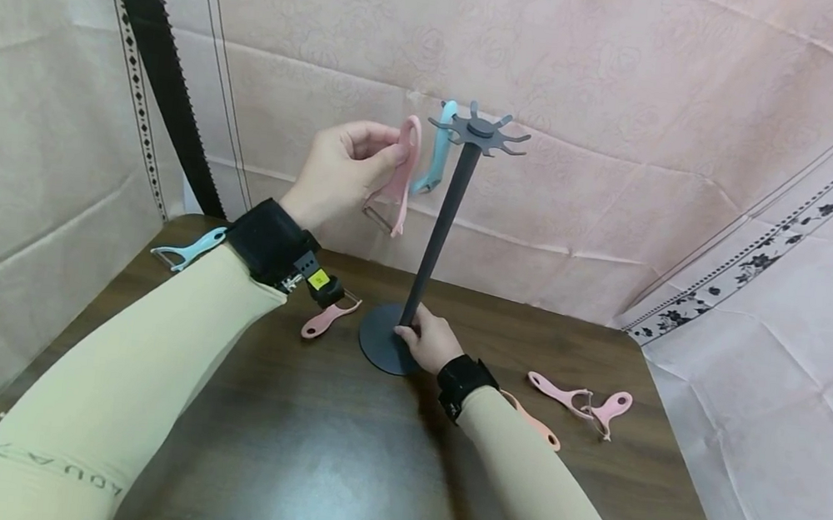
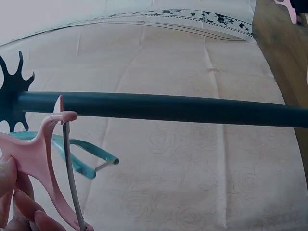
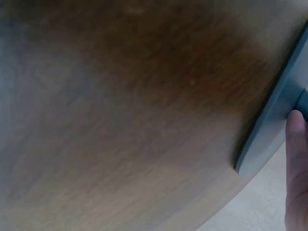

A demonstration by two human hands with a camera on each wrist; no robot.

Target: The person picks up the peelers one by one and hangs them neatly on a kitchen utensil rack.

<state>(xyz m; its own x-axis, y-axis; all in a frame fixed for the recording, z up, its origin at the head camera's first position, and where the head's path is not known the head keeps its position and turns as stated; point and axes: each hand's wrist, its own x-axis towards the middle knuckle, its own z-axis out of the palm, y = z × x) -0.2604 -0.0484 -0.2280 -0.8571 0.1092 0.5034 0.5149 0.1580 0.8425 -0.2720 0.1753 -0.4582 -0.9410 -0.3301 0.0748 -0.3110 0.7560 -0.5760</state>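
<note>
My left hand (image 1: 350,166) pinches a pink peeler (image 1: 402,177) by its handle, blade end down, just left of the top of a dark hook stand (image 1: 444,221). In the left wrist view the peeler's metal blade (image 2: 72,178) faces the pole (image 2: 163,108). A light blue peeler (image 1: 440,149) hangs from one of the stand's left hooks, close to the pink one. Low on the pole, my right hand (image 1: 437,344) grips it just above the round base (image 1: 378,342). The right wrist view shows only a finger (image 3: 296,159) against the stand.
On the wooden table (image 1: 270,447) lie a blue peeler (image 1: 199,247) at the back left and a pink peeler (image 1: 322,320) left of the base. Two pink peelers, one (image 1: 553,389) touching the other (image 1: 613,406), lie right, near an orange peeler (image 1: 539,427) partly under my right forearm. Patterned cloth hangs behind.
</note>
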